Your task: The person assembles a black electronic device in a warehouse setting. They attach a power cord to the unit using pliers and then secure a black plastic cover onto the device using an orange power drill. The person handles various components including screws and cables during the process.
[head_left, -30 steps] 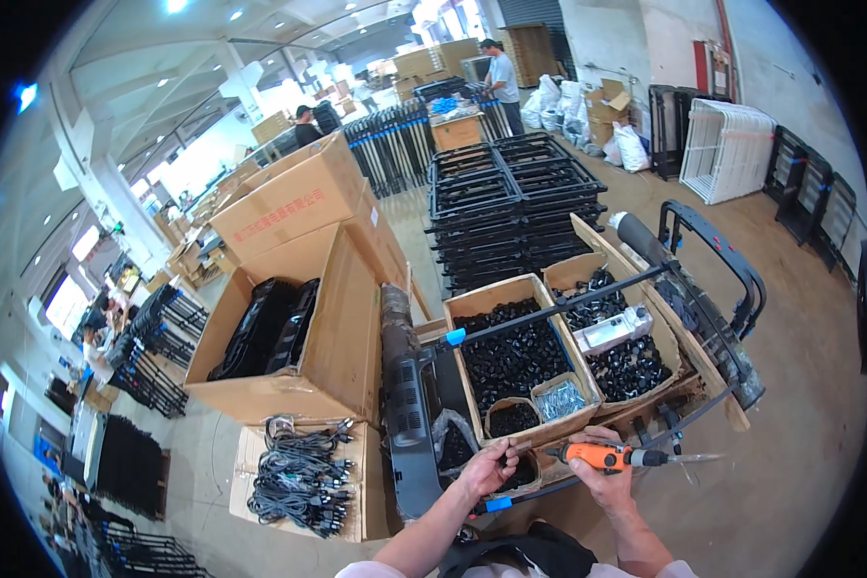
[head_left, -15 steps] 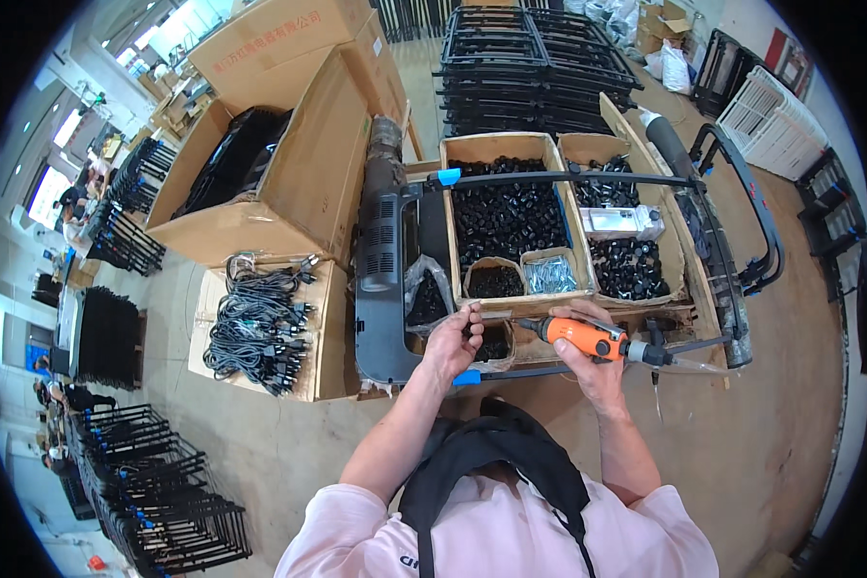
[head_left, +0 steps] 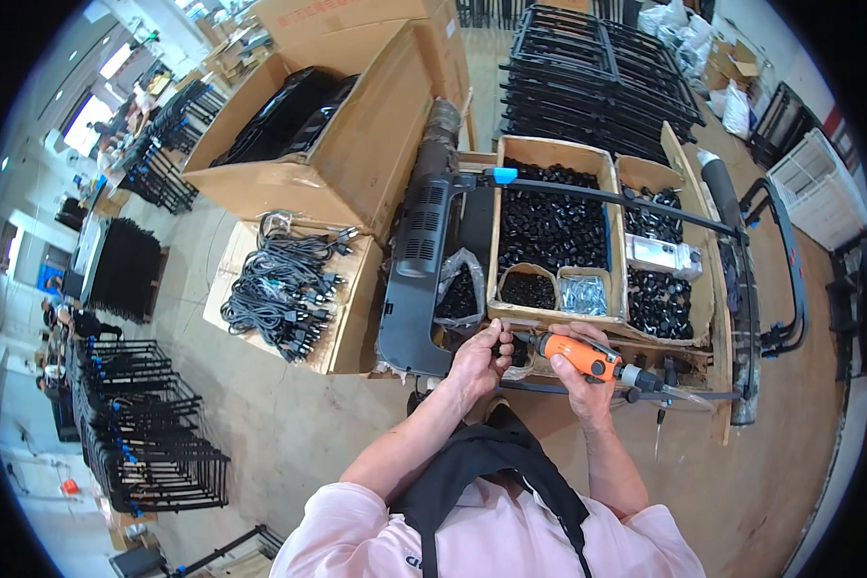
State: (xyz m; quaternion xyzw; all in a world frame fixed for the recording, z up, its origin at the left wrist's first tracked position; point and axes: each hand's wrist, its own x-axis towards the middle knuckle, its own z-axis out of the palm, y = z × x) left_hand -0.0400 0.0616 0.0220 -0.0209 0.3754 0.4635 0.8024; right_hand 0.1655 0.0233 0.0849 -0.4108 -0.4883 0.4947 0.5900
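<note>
Warehouse floor w/ boxes: hands (head_left: 535, 361) hold orange screwdriver (head_left: 580, 355), small black part (head_left: 498, 344).

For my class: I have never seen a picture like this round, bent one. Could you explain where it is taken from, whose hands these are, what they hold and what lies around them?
The picture comes from a wide fisheye camera worn on a person's head, looking down, so straight edges curve near the rim. The two forearms rising from the bottom edge are that person's own. The right hand grips an orange power screwdriver. The left hand pinches a small dark part, too small to identify, at the tool's tip. Just beyond the hands stand wooden boxes filled with small black parts, and a long dark grey plastic housing lies beside them. Further left, a flat cardboard box holds a bundle of black cables.
</note>
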